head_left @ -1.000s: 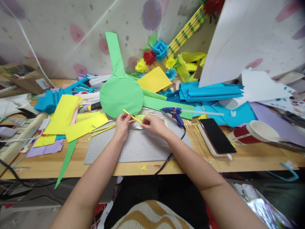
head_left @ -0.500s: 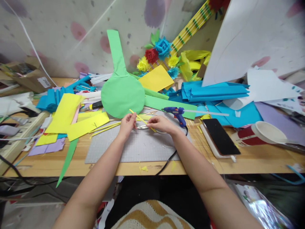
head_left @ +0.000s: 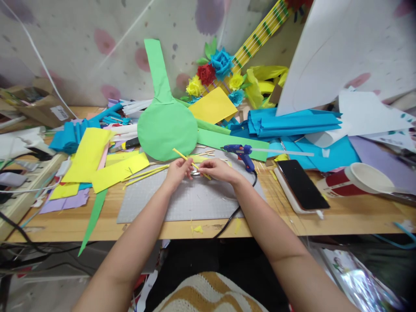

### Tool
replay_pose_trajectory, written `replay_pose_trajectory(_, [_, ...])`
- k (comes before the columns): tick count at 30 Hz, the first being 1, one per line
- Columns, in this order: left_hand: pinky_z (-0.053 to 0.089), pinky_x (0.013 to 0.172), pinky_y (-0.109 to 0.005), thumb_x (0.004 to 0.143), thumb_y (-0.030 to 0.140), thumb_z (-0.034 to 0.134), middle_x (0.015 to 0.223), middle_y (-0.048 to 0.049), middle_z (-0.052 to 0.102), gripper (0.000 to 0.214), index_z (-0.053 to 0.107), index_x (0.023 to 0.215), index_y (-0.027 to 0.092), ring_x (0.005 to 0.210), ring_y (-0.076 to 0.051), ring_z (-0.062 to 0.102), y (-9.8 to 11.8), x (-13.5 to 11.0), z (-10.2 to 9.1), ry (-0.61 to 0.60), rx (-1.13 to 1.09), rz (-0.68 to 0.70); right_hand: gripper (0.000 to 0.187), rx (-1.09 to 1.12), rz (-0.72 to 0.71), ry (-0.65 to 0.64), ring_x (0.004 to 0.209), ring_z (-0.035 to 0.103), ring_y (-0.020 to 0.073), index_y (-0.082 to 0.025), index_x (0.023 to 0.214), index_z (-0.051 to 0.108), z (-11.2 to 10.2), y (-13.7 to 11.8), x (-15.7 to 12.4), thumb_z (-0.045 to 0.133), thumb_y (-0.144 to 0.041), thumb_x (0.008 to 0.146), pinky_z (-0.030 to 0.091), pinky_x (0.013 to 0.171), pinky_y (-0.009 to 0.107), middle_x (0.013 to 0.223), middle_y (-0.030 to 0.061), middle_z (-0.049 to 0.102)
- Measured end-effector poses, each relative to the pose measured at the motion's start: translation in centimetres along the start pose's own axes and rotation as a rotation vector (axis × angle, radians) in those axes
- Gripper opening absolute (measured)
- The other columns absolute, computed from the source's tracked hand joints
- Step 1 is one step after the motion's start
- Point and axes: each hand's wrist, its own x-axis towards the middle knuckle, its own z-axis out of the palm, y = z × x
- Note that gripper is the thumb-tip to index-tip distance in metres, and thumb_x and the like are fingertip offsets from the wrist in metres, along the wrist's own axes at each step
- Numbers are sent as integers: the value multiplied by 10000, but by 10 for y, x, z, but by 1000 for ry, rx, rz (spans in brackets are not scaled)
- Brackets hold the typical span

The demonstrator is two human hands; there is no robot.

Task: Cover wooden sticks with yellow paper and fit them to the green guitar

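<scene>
Yellow and slim, the stick (head_left: 180, 153) slants between the two hands, over the grey mat (head_left: 143, 209); from my remote seat I see the left hand (head_left: 177, 171) pinching it near its middle, the right hand (head_left: 218, 169) pinching it close to its lower end. With so narrow a grip on so thin a thing, I judge that uneven pressure could bend it or let it twist free. Something shiny (head_left: 195, 171) shows between the hands — I cannot tell whether it is held — and any edge on it might nick a finger. Beyond the right hand, to its right, the glue gun (head_left: 242, 152) could burn a straying knuckle if hot — and its cord (head_left: 255, 177), if snagged, could drag it. Loose sticks (head_left: 147, 173) left of the left hand could scatter if brushed.
</scene>
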Motion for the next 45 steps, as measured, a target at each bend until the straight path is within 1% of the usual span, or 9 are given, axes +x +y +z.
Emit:
replay_pose_trajectory(3, [425, 387, -231, 594, 484, 660, 507, 28, 538, 373, 532, 658, 139, 355, -61, 426, -4, 1, 0, 25, 81, 11, 381, -45, 0, 11, 560, 460, 81, -138, 756, 610, 4, 1, 1, 472, -492, 744, 335, 513, 192, 653, -7, 563])
replay_pose_trajectory(9, [429, 379, -213, 598, 459, 663, 500, 25, 545, 356, 532, 635, 131, 349, -55, 438, -4, 0, 1, 54, 51, 39, 437, -170, 22, 190, 490, 394, 71, -142, 617, 552, 15, -3, 9, 425, -534, 762, 261, 468, 204, 526, -20, 495])
replay_pose_trajectory(19, [430, 367, -192, 589, 428, 677, 488, 35, 542, 341, 523, 642, 128, 338, -43, 422, 0, 2, -1, 190, -48, 81, 292, -60, 6, 170, 550, 426, 80, -147, 741, 586, 4, 10, 2, 638, -408, 622, 307, 497, 200, 626, -16, 533])
replay_pose_trajectory(24, [439, 377, -189, 586, 422, 682, 494, 34, 541, 340, 528, 647, 125, 352, -39, 422, 2, 3, 0, 197, -79, 89, 333, -55, 32, 198, 548, 448, 88, -151, 683, 582, 1, 3, -4, 538, -481, 706, 323, 505, 210, 602, -2, 549])
replay_pose_trajectory(29, [428, 364, -184, 586, 425, 682, 483, 35, 534, 345, 517, 639, 127, 344, -39, 417, 0, 2, 0, 229, -68, 85, 287, -138, -11, 266, 509, 405, 73, -149, 631, 563, 7, 6, 2, 545, -423, 713, 282, 472, 203, 547, -21, 503])
replay_pose_trajectory(33, [435, 366, -188, 590, 430, 678, 478, 38, 528, 348, 508, 632, 130, 341, -41, 415, -1, 2, -1, 255, -63, 93, 218, -103, -31, 208, 545, 446, 80, -148, 702, 597, 5, 10, 0, 590, -364, 678, 319, 501, 200, 603, -15, 545])
replay_pose_trajectory(36, [440, 370, -190, 597, 422, 676, 484, 40, 528, 338, 508, 634, 131, 342, -42, 421, -1, 3, -1, 264, -65, 93, 280, -73, -1, 185, 578, 477, 93, -152, 773, 618, 0, 11, -5, 632, -396, 637, 346, 525, 206, 658, -3, 582])
replay_pose_trajectory(42, [441, 372, -194, 604, 420, 671, 486, 41, 525, 332, 505, 631, 134, 339, -43, 419, -1, 4, -1, 273, -61, 81, 291, -117, 28, 226, 544, 476, 94, -154, 645, 601, -3, 9, -7, 530, -422, 733, 344, 516, 215, 576, -4, 564])
replay_pose_trajectory(45, [439, 370, -198, 605, 429, 669, 476, 41, 521, 339, 498, 625, 137, 336, -46, 419, -1, 3, -1, 279, -44, 69, 223, -50, 18, 217, 555, 496, 96, -155, 702, 613, -5, 12, -5, 572, -374, 702, 369, 536, 220, 611, -2, 585])
